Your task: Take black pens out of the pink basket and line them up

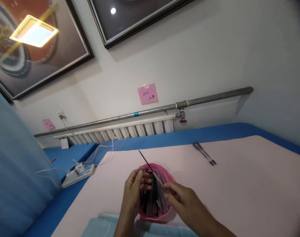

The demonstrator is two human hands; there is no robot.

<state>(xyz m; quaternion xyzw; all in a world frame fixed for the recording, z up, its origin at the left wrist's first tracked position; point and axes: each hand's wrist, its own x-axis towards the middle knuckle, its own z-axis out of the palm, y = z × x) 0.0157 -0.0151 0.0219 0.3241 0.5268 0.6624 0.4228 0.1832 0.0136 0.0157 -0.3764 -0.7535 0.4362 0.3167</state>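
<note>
A pink bowl full of dark pens sits on the pink table surface, low in the middle of the view. My left hand is over the bowl's left side, fingers curled around a small dark pen part. My right hand is over the bowl's right side, pinching a thin pen refill that slants up and to the left. Both hands nearly touch above the pens.
Two pens lie on the table at the far right of the bowl. A white power strip with cables rests on the blue mat at left. A radiator and a pipe run along the wall. Light blue cloth lies at the near edge.
</note>
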